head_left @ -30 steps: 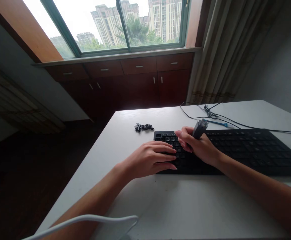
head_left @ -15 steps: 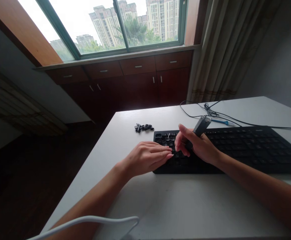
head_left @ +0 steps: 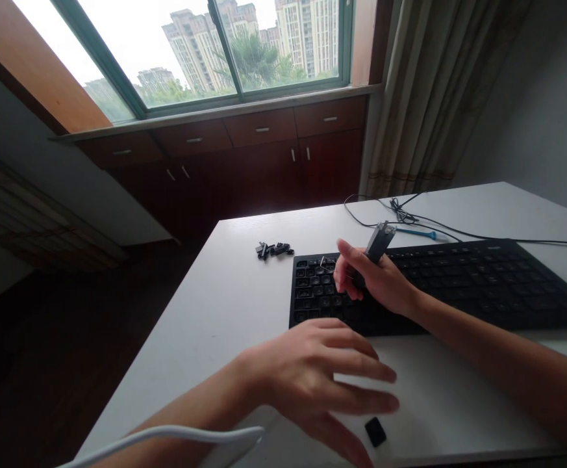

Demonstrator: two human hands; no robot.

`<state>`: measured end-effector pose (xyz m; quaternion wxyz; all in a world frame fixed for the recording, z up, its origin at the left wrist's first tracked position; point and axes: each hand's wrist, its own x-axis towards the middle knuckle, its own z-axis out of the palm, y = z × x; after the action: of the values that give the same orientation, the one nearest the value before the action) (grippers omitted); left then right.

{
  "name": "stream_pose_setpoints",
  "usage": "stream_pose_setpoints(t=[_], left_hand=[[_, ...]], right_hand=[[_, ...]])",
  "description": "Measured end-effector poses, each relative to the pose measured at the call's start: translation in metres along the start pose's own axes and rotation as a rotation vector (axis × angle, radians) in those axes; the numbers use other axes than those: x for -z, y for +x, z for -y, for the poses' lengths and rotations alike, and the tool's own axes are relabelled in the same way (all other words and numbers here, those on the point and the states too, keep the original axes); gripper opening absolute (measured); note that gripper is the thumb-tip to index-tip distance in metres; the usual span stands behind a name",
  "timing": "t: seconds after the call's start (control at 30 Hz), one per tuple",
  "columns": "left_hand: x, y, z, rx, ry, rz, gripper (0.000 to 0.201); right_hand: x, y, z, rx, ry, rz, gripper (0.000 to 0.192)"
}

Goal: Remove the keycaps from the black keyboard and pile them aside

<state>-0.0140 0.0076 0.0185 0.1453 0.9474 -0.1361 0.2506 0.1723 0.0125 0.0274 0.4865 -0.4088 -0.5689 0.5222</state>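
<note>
A black keyboard (head_left: 463, 279) lies across the white table, and its left end shows bare key sockets where keycaps are off. My right hand (head_left: 368, 276) rests over that end, closed round a grey keycap puller (head_left: 379, 242); its thin wire tip sticks out over the sockets. Nearer to me, my left hand (head_left: 312, 370) is held over the table with its fingers spread and nothing in them. Just beyond its fingertips, close to the front edge, one black keycap (head_left: 375, 431) lies on the table.
A small heap of black keycaps (head_left: 274, 250) sits beyond the keyboard's left corner. Behind the keyboard lie a thin blue tool (head_left: 417, 233) and a bundled black cable (head_left: 400, 209). A white cable (head_left: 186, 431) crosses the lower left. The white table (head_left: 200, 312) ends at the left.
My left hand has left the keyboard and come toward me, its fingers now spread. A black keycap now shows on the table near the front edge. My right hand keeps the puller over the keys.
</note>
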Motion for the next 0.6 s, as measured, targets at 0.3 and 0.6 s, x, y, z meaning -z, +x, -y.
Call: stream_pose_setpoints(t=[0.3,0.6], left_hand=[[-0.002,0.000,-0.002,0.020,-0.027,-0.016,0.015],[0.048,-0.054,0.053,0.665,0.348,-0.628,0.027]], right_hand=[[0.001,0.001,-0.001,-0.005,0.047,-0.006,0.061],[0.004,0.001,-0.003,-0.037,0.134,-0.081,0.057]])
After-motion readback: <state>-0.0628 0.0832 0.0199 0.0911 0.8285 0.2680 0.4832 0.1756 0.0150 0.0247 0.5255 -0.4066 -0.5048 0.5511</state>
